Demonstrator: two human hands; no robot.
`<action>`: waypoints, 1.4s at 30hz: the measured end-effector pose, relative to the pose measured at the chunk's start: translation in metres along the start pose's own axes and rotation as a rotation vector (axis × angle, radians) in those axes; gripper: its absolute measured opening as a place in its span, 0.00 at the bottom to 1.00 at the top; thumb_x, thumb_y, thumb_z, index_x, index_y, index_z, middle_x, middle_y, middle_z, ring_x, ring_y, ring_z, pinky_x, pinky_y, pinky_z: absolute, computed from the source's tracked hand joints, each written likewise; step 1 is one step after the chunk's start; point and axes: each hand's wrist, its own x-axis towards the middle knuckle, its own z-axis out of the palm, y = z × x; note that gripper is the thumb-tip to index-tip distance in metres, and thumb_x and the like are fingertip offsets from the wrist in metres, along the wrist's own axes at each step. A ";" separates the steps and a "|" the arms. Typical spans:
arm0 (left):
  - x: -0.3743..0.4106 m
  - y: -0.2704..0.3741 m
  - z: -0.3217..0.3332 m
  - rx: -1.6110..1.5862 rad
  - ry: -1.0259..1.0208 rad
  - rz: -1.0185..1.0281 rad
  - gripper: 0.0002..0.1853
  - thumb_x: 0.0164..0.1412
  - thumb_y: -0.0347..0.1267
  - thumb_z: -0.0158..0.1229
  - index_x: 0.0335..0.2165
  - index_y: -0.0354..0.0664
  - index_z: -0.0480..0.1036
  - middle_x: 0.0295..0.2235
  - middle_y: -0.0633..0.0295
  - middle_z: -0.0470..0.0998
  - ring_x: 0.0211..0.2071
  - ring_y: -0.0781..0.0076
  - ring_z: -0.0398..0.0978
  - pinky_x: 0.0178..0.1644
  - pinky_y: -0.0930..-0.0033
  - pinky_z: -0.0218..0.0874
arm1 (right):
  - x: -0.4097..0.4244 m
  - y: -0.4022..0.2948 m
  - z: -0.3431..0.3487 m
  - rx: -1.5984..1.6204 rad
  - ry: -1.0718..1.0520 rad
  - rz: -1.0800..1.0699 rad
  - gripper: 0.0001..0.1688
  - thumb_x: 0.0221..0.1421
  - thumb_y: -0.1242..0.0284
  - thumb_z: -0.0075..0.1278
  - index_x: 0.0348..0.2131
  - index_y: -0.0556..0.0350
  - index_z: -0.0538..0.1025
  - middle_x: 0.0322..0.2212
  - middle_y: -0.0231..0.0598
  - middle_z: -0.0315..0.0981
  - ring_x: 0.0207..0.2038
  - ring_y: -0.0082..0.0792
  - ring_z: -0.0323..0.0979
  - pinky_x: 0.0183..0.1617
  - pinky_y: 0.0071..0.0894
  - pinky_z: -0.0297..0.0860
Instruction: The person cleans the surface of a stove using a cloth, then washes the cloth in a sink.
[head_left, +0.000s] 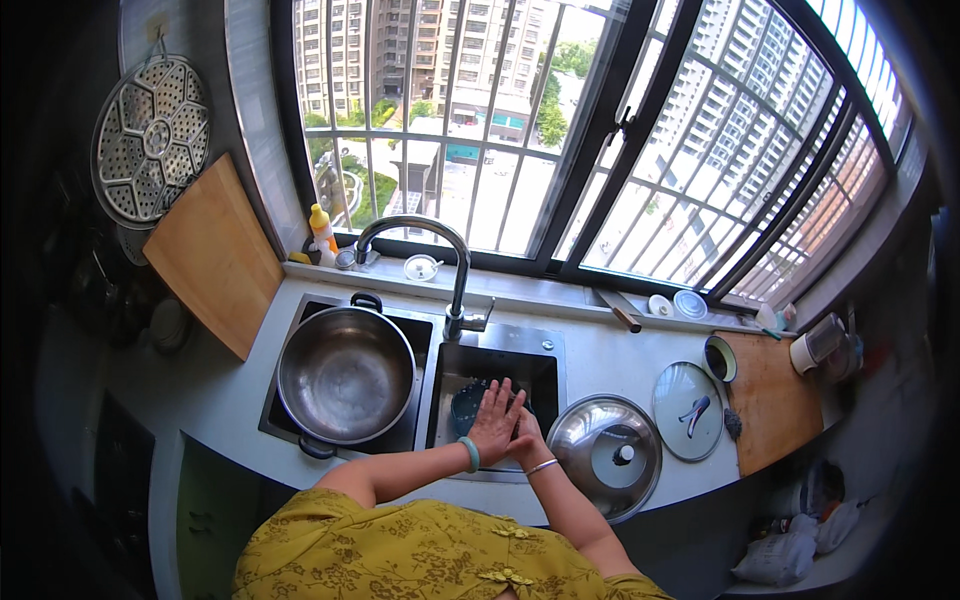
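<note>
My left hand (493, 426), with a green bangle at the wrist, is held over the right sink basin (551, 367), fingers spread and pointing away from me. Close against it is my right hand (529, 435), a silver bangle on its wrist; it is partly hidden, and what lies between the palms cannot be seen. Below them a dark bluish round thing (465, 405) sits in the basin, partly covered by the hands. The chrome faucet (459, 277) stands behind the basins. A large steel pot (346, 375) rests over the left basin.
Right of the sink lie a domed steel lid (577, 427), a glass lid (675, 390), a steel scrubber (733, 424), a bowl (720, 360) and a wooden board (780, 405). A wood-handled knife (622, 313) lies near the sill. Another cutting board (217, 255) leans at left.
</note>
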 end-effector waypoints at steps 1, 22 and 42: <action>-0.002 -0.002 -0.006 0.005 -0.058 0.096 0.45 0.54 0.59 0.41 0.59 0.44 0.40 0.61 0.46 0.32 0.61 0.45 0.28 0.62 0.49 0.21 | 0.003 -0.005 -0.001 0.189 0.047 0.155 0.27 0.60 0.57 0.31 0.55 0.48 0.55 0.52 0.39 0.55 0.52 0.41 0.54 0.55 0.38 0.53; 0.020 -0.050 0.011 0.074 -0.346 0.221 0.41 0.48 0.27 0.55 0.58 0.48 0.45 0.30 0.49 0.70 0.29 0.57 0.74 0.29 0.64 0.68 | 0.017 -0.012 -0.009 0.215 0.217 0.852 0.27 0.56 0.50 0.30 0.13 0.45 0.60 0.08 0.25 0.52 0.08 0.20 0.48 0.10 0.19 0.43; 0.011 -0.080 0.032 -0.733 -0.926 -0.354 0.09 0.38 0.26 0.61 0.25 0.41 0.72 0.20 0.65 0.71 0.17 0.76 0.66 0.20 0.74 0.56 | 0.014 -0.016 0.006 -1.012 0.055 0.292 0.27 0.52 0.55 0.40 0.28 0.65 0.75 0.30 0.57 0.72 0.34 0.54 0.71 0.38 0.41 0.67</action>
